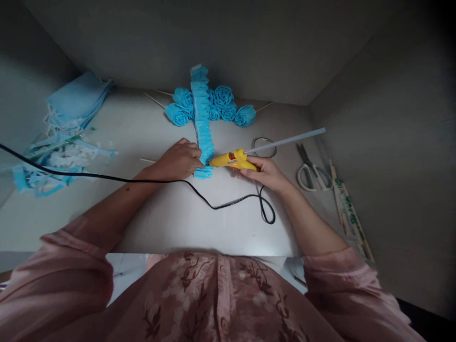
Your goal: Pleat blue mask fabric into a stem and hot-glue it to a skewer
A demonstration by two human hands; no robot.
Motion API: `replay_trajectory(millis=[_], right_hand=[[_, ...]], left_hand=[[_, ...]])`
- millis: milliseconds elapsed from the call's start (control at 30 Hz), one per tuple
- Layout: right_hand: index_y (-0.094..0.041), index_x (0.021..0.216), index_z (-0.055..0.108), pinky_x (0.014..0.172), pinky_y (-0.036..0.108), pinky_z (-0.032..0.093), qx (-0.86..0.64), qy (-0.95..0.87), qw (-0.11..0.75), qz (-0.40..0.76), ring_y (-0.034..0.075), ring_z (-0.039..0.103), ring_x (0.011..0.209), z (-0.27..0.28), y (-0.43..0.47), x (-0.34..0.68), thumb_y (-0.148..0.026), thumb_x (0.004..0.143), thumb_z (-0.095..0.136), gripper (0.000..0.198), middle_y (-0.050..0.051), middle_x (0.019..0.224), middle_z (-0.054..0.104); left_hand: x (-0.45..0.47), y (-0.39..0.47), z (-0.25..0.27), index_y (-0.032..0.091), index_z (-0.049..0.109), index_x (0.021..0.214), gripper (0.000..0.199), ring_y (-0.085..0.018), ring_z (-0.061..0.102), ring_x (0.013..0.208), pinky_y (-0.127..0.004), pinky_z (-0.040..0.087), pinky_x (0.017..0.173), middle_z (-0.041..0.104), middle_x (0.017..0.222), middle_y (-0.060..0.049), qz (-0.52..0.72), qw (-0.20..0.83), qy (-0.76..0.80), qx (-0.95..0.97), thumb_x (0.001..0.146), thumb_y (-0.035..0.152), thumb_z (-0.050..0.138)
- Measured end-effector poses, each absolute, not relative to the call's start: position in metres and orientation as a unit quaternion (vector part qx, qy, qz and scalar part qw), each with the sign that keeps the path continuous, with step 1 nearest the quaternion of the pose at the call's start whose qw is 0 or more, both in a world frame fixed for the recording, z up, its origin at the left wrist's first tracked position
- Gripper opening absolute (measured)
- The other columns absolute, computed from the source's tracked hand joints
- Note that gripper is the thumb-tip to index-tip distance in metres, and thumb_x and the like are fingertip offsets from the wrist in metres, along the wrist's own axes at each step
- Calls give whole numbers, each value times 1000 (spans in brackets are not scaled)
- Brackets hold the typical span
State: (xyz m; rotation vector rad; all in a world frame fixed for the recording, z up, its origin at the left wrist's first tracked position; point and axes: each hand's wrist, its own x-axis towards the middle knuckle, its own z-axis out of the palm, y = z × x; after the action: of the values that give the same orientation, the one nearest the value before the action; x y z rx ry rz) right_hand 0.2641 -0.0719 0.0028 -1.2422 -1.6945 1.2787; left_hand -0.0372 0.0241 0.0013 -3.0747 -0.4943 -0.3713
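A long pleated light-blue strip runs down the middle of the table, its far end lying over several blue rolled flowers. My left hand has its fingers curled at the strip's near end, pinching its left edge. A thin wooden stick pokes out to the left behind that hand; whether the fingers hold it is hidden. My right hand is wrapped round a yellow glue gun, whose nozzle meets the strip close to my left fingertips. A clear glue stick juts from the gun's back.
A black cord crosses over my left forearm and loops below the gun. White-handled scissors, a ring-shaped roll and wooden sticks lie right. Blue face masks and scraps are piled left. Grey walls surround the table.
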Motion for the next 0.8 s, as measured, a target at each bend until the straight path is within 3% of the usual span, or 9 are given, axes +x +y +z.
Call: replay_trajectory(millis=[400, 600, 800], right_hand=[[-19, 116, 76, 69, 27, 51, -473, -659, 330, 483, 16, 67, 74, -4, -71, 267, -53, 86, 74, 45, 4, 91, 75], [-19, 117, 75, 73, 28, 53, -465, -658, 335, 488, 15, 67, 73, -4, -71, 267, -48, 86, 75, 43, 4, 94, 76], [-19, 115, 76, 71, 28, 53, -474, -657, 333, 482, 16, 67, 72, -4, -72, 266, -49, 85, 76, 43, 4, 91, 76]], left_hand=[[-41, 28, -4, 27, 84, 93, 32, -20, 59, 81, -38, 38, 80, 70, 81, -4, -171, -49, -171, -969, 89, 15, 55], [-41, 29, -9, 26, 84, 94, 34, -19, 61, 81, -37, 41, 83, 72, 82, -4, -208, -62, -197, -956, 91, 16, 52], [-39, 27, -9, 26, 84, 95, 33, -20, 61, 83, -38, 40, 83, 73, 82, -5, -159, -60, -197, -966, 88, 16, 53]])
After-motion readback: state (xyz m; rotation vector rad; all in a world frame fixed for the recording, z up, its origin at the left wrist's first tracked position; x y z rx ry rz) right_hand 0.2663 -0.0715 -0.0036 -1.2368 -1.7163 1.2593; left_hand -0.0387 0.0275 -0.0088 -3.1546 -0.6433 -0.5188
